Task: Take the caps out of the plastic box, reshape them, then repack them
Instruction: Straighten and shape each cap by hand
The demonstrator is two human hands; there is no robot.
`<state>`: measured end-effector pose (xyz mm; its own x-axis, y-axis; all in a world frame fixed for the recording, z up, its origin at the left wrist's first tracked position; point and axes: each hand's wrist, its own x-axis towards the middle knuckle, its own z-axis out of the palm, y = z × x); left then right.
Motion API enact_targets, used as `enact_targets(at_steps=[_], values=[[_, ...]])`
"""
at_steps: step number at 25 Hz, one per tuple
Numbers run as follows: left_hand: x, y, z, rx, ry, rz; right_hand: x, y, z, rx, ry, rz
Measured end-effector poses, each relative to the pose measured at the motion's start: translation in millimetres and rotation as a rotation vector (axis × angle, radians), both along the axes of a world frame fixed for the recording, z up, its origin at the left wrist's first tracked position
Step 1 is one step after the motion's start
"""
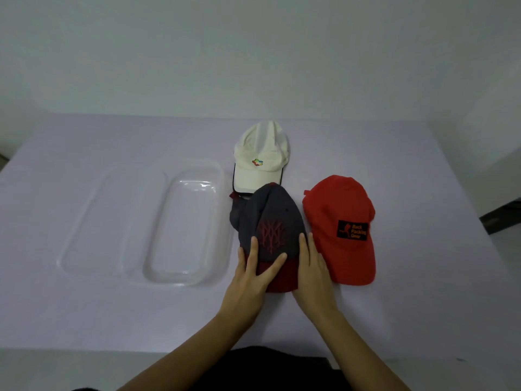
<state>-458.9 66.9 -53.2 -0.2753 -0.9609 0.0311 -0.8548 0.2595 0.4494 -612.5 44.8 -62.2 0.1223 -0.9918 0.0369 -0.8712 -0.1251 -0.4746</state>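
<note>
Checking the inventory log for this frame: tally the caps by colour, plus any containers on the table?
white cap: 1
dark grey cap with maroon brim: 1
red cap: 1
clear plastic box: 1
clear lid: 1
Total: 5 things, of which 3 are caps. All 3 lie on the table outside the box.
</note>
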Motion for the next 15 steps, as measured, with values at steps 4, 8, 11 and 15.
enact_targets(at_steps=[4,8,11,15], values=[[11,-18,29,-0.264,0.116,-0.003,6,-13,34,-0.204,-0.213,-0.071],[16,-46,53,-0.413,0.157,0.052,17,-27,63,-0.248,-0.131,-0.132],[12,-53,65,-0.489,0.208,0.054,19,-30,82,-0.215,-0.257,-0.086],[0,-49,75,-0.500,0.531,0.127,41,-24,104,-0.237,-0.529,-0.115]])
